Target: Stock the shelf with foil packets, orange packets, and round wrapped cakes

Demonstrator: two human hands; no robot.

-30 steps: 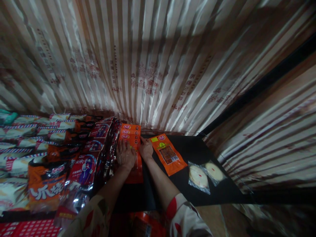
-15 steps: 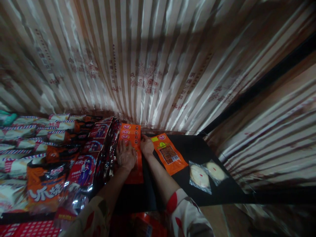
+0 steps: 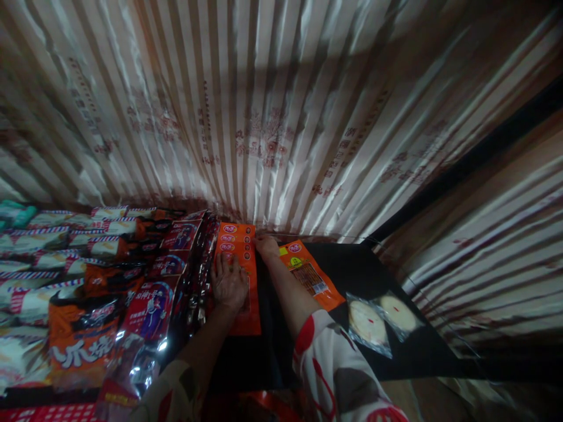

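Observation:
A stack of orange snack packets (image 3: pixel 240 246) lies on a black shelf (image 3: pixel 352 264) against a striped curtain. My left hand (image 3: pixel 227 282) rests flat on the stack, fingers spread. At the stack's far right corner, my right hand (image 3: pixel 266 246) touches the packets' top edge with its fingers curled; I cannot make out whether it grips a packet. Just right of my right forearm lies a single orange packet (image 3: pixel 311 275) with a clear window.
Red foil bags (image 3: pixel 176 252) and orange and white bags (image 3: pixel 83 328) crowd the shelf to the left. Two clear-wrapped round cakes (image 3: pixel 380 319) sit at the right. The striped curtain (image 3: pixel 272 117) closes the back.
My right hand has slid away from me along the stack's right edge to its far corner. The left hand has stayed on the stack.

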